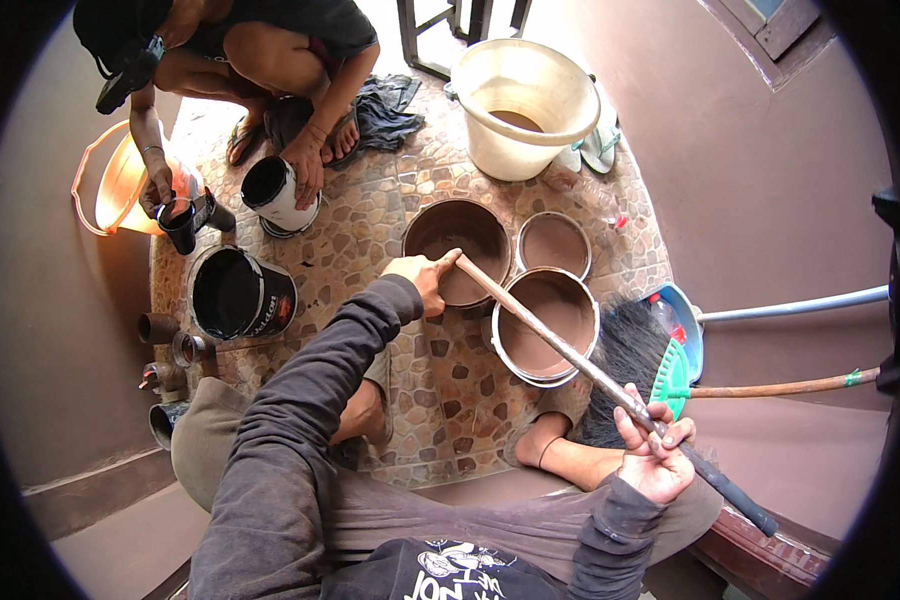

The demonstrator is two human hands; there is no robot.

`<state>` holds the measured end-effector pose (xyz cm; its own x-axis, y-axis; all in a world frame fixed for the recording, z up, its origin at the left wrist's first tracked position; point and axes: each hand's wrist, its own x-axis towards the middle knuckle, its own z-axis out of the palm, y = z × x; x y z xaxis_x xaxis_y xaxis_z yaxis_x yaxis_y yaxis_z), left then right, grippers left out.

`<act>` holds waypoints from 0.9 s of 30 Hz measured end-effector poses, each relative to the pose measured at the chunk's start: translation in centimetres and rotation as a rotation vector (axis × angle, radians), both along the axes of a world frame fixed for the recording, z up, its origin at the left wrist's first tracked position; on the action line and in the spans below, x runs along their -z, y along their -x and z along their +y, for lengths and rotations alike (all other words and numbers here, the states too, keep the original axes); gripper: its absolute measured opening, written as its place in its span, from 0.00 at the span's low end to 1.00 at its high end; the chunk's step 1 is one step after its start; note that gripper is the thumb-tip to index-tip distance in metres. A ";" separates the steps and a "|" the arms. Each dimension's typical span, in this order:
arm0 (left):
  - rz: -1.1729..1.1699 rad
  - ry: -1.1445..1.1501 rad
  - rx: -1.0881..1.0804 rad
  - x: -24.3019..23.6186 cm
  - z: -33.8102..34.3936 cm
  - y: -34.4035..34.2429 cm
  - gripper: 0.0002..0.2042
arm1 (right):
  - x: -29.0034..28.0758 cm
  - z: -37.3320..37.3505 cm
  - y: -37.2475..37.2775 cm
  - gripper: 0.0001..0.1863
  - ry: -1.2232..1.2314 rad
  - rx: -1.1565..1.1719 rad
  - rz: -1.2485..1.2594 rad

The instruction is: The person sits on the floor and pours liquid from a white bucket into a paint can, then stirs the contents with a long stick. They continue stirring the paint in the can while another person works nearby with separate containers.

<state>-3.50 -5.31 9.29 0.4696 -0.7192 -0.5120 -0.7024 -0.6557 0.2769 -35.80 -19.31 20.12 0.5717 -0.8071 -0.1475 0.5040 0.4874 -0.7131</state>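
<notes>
A long wooden stick [560,343] lies slantwise across the middle, its lower end dark. My right hand [658,455] grips it near that dark end, fingers curled round the shaft. At the upper end, my left hand [422,281] has its index finger against the tip and its other fingers folded. Below the stick stand three containers of brown liquid: a brown-coated bucket [440,225], a small round tub [560,214] and a white-rimmed bucket [547,381]. The stick passes over the white-rimmed bucket; whether it touches the rim, I cannot tell.
A squatting person [300,60] handles a black cup [178,232] and a white pail [288,208]. Around stand a black pail [282,310], orange bucket [125,180] and cream bucket [520,155]. A broom [675,378] and blue dustpan [686,310] lie right. Brown jars [158,327] line the left.
</notes>
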 end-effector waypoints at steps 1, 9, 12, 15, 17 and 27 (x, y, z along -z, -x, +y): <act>-0.003 -0.027 0.006 0.0 -0.1 0.0 0.40 | 0.0 0.1 0.0 0.07 0.019 -0.017 -0.019; -0.030 0.046 -0.215 2.7 0.3 -0.6 0.37 | -0.2 0.6 -0.6 0.07 0.220 -0.011 0.014; 0.220 0.293 -0.448 4.8 0.8 -1.0 0.38 | -0.2 0.7 -1.1 0.07 0.205 0.014 0.047; 0.746 0.504 -0.825 6.1 1.3 -1.0 0.37 | 0.0 0.8 -1.8 0.10 0.085 0.162 0.217; 1.137 0.609 -1.043 6.5 1.5 -0.7 0.39 | 0.2 0.9 -2.3 0.08 0.098 0.194 0.274; 1.459 0.753 -1.173 7.3 2.3 -0.6 0.37 | 1.2 0.9 -2.8 0.09 0.095 0.303 0.443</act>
<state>-2.85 -3.06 2.01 0.3710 -0.6433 -0.6697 0.8550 -0.0447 0.5166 -33.03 -18.40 18.92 0.2110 -0.9476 -0.2399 0.2530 0.2900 -0.9230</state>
